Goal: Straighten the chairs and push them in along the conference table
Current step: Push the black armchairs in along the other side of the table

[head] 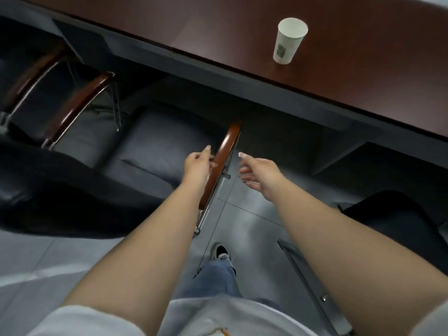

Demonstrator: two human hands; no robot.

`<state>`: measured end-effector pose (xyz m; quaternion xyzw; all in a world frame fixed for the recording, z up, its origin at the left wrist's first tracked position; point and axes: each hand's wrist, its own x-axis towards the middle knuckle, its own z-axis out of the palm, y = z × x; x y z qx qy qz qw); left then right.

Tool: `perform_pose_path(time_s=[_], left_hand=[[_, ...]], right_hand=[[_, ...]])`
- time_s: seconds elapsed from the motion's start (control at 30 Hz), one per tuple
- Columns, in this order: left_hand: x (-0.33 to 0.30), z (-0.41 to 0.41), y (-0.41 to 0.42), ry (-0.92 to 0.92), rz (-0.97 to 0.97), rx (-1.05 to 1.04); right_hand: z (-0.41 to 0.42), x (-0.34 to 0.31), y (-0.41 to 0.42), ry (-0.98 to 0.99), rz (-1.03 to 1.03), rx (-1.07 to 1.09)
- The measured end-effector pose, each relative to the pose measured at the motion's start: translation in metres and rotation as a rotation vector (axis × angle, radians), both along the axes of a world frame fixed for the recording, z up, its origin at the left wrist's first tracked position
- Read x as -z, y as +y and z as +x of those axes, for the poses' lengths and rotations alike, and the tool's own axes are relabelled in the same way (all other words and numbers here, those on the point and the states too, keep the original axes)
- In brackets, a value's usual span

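Far off to the left of my left hand stands another chair with wooden armrests, tucked under the table. Just left of that hand is the black seat of the chair I am at, its front reaching under the table edge. My left hand lies against the wooden armrest, fingers loosely bent beside it; I cannot tell whether they grip it. Just right of the armrest my right hand hangs in the air, fingers spread and relaxed, holding nothing. Beyond it, up on the table, stands a paper cup. Low to its right is a dark chair back.
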<state>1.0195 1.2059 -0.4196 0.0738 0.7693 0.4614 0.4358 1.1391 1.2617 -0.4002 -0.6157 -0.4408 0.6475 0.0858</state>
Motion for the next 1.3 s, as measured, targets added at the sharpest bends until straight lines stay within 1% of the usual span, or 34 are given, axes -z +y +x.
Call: perform_pose_path(time_s=[0.1,0.2,0.3,0.43,0.5,0.57,0.6,0.7,0.77,0.83,0.93,1.03,1.17,1.3], left_hand=[[0.019,-0.006,0.008,0.036,-0.088,0.010],[0.045,-0.013,0.011,0.133,-0.129,0.005],[0.070,-0.015,0.010,0.104,-0.209,-0.046],[0.103,-0.017,0.001,0.048,-0.292,-0.097],[0.114,-0.017,-0.004,0.018,-0.370,-0.041],[0.118,-0.014,-0.009,-0.012,-0.442,0.099],[0.120,-0.011,-0.012,-0.022,-0.468,0.129],[0.122,-0.007,-0.012,-0.019,-0.470,0.135],[0.122,-0.009,-0.009,-0.004,-0.492,0.155],[0.120,-0.009,-0.006,0.001,-0.503,0.146],[0.119,-0.007,-0.007,-0.004,-0.508,0.152],[0.119,-0.004,-0.005,0.015,-0.514,0.178],[0.120,0.011,-0.006,-0.037,-0.512,0.196],[0.121,0.023,-0.004,-0.091,-0.497,0.224]], right_hand=[[-0.010,0.023,0.016,-0.019,-0.084,0.006],[-0.017,0.047,0.028,-0.006,-0.162,0.020],[-0.024,0.075,0.041,-0.015,-0.243,-0.028],[-0.041,0.111,0.053,-0.058,-0.295,-0.160],[-0.049,0.127,0.056,-0.055,-0.339,-0.207],[-0.053,0.136,0.056,0.039,-0.429,-0.207],[-0.054,0.142,0.054,0.092,-0.500,-0.198],[-0.058,0.155,0.050,0.161,-0.611,-0.173],[-0.064,0.157,0.048,0.146,-0.608,-0.143],[-0.069,0.155,0.044,0.113,-0.558,-0.089],[-0.068,0.153,0.039,0.124,-0.515,-0.015],[-0.062,0.152,0.040,0.136,-0.522,-0.018],[-0.043,0.151,0.043,0.066,-0.514,-0.039],[-0.026,0.149,0.046,0.043,-0.529,-0.030]])
